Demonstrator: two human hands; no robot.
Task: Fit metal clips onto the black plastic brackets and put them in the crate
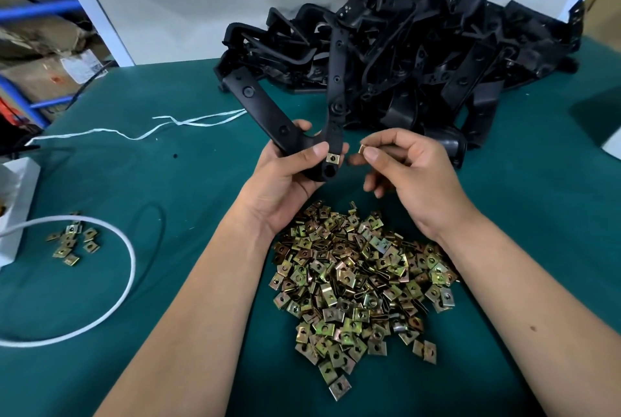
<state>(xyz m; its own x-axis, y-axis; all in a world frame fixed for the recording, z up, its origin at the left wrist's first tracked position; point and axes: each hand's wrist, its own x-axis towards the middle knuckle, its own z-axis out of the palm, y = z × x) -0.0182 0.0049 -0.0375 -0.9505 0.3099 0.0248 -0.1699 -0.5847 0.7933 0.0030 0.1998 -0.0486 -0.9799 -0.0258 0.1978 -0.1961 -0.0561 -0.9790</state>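
Bracket (285, 134) in left hand (285, 181); right hand (410, 174) pinching clip (362, 148).

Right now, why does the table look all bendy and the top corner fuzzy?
Head view: the wide lens curves the green table and the shelf post; the far-left boxes smear with blur; the clip pile glints under even light.

- My left hand (285, 178) covers the bend of the bracket (268, 114) I hold, so that part is hidden.
- The clip (362, 148) pinched in my right hand (410, 178) shows only an edge; its shape is unclear.
- The white box (13, 201) at left is cut by the edge.
- The far-left shelves (40, 57) are blurred.
- Deep in the bracket pile (420, 47), single pieces cannot be told apart.
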